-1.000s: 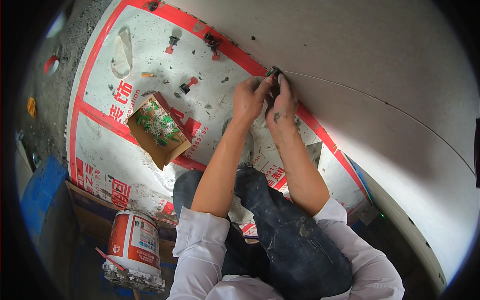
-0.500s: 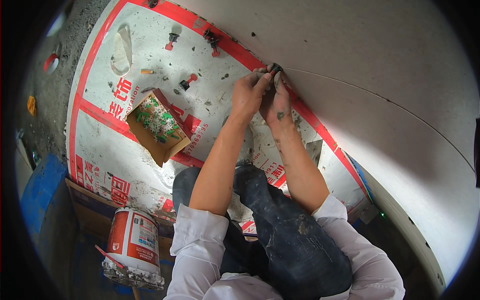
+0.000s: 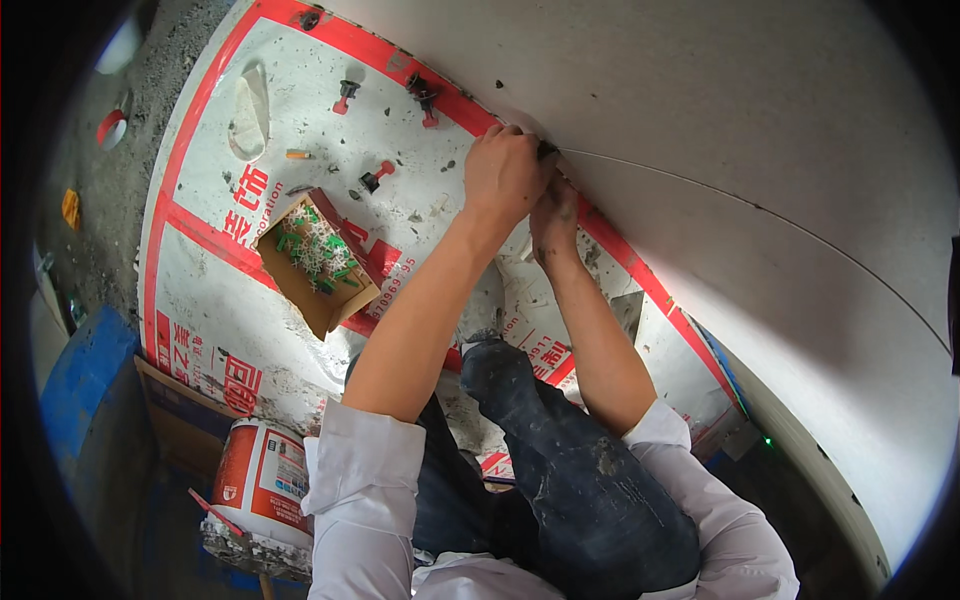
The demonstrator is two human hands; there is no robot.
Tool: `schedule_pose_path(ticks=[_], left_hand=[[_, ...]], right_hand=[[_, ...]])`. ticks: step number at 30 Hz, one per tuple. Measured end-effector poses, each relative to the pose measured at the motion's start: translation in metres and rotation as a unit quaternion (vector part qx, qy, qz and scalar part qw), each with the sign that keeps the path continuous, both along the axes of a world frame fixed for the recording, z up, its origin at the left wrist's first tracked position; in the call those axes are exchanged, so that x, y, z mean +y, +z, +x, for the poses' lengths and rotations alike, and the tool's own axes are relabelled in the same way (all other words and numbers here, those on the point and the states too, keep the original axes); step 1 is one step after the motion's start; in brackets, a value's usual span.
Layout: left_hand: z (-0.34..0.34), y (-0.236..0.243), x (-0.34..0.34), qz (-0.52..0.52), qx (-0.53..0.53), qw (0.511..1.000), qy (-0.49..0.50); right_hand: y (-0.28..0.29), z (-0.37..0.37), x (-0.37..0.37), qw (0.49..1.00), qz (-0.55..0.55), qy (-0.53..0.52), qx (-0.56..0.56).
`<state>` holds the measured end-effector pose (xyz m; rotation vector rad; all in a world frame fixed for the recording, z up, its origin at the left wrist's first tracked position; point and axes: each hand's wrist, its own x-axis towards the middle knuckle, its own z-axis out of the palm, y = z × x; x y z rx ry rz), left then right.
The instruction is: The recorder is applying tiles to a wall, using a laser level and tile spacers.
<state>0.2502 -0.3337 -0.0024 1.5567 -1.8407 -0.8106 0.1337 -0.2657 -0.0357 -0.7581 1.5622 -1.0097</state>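
At the seam between two large pale wall tiles (image 3: 720, 110), both my hands are closed round a small black tile leveler (image 3: 546, 150). My left hand (image 3: 503, 175) wraps it from the left, its knuckles close to the wall. Just below and to the right, my right hand (image 3: 555, 222) is closed against it, with its fingertips hidden. Most of the leveler is covered by my fingers. More black-and-red tile levelers lie on the printed floor covering: one (image 3: 376, 178) left of my left hand, another (image 3: 346, 96) farther off, and one (image 3: 424, 100) by the wall.
An open cardboard box (image 3: 300, 285) of white and green tile spacers sits left of my forearms. A red-and-white bucket (image 3: 265, 480) stands at lower left. A whitish glove-like item (image 3: 250, 115) lies at far left. Red tape (image 3: 620, 245) follows the wall's foot.
My left hand has turned over and now covers most of the leveler, with its back showing. My right hand has dropped slightly below it. The leveler stays at the seam.
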Motion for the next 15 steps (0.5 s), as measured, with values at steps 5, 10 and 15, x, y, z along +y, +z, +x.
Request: schedule_pose_path(ticks=[5, 10, 15], left_hand=[[0.000, 0.011, -0.011, 0.143, -0.095, 0.985, -0.036], [-0.026, 0.015, -0.005, -0.009, -0.140, 0.990, -0.009], [0.000, 0.019, 0.005, 0.231, 0.009, 0.973, 0.023]], right_hand=[[-0.008, 0.015, 0.003, 0.986, -0.117, 0.039, 0.108], [-0.035, 0.002, 0.013, 0.993, -0.100, -0.023, 0.064], [-0.015, 0.015, 0.006, 0.976, -0.192, -0.034, 0.101]])
